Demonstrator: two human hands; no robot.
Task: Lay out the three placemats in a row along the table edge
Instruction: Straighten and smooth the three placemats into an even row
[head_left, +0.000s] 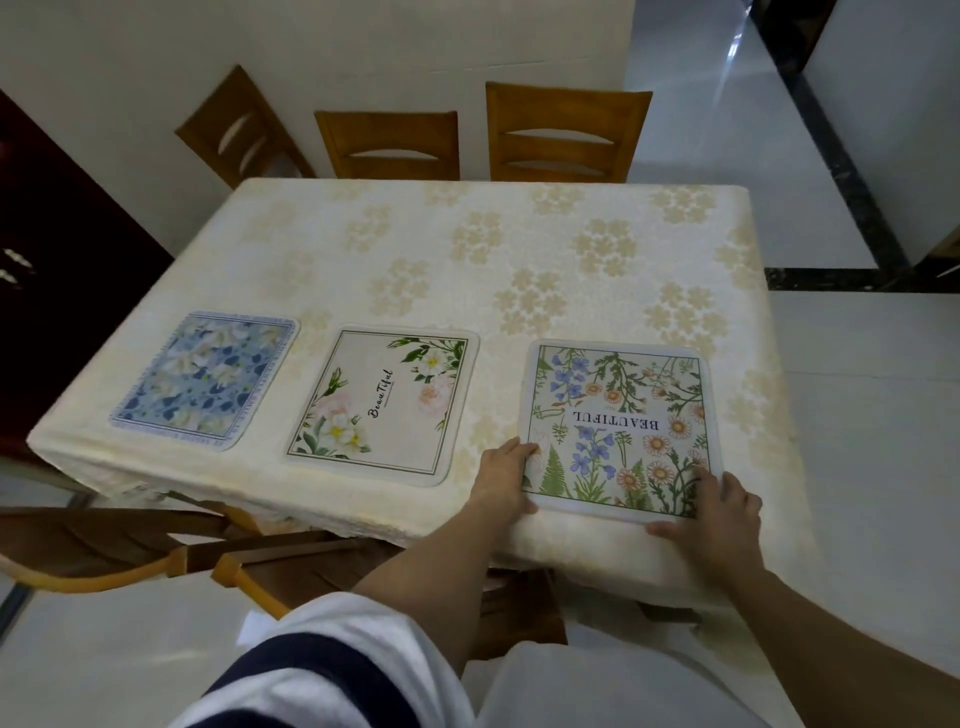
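Note:
Three placemats lie in a row along the near edge of the table (467, 249). A blue floral placemat (208, 379) is at the left, a cream placemat with white flowers and the word "Beautiful" (384, 402) is in the middle, and a wildflower placemat printed "BEAUTIFUL" (618, 415) is at the right. My left hand (501, 480) grips the wildflower mat's near left corner. My right hand (714, 512) holds its near right corner, thumb under the edge. The mat lies flat on the cloth.
A cream floral tablecloth covers the table. Three wooden chairs (389, 145) stand at the far side, and wooden chairs (130, 545) are tucked under the near side at the left. A dark cabinet (57, 270) stands left. White tiled floor lies to the right.

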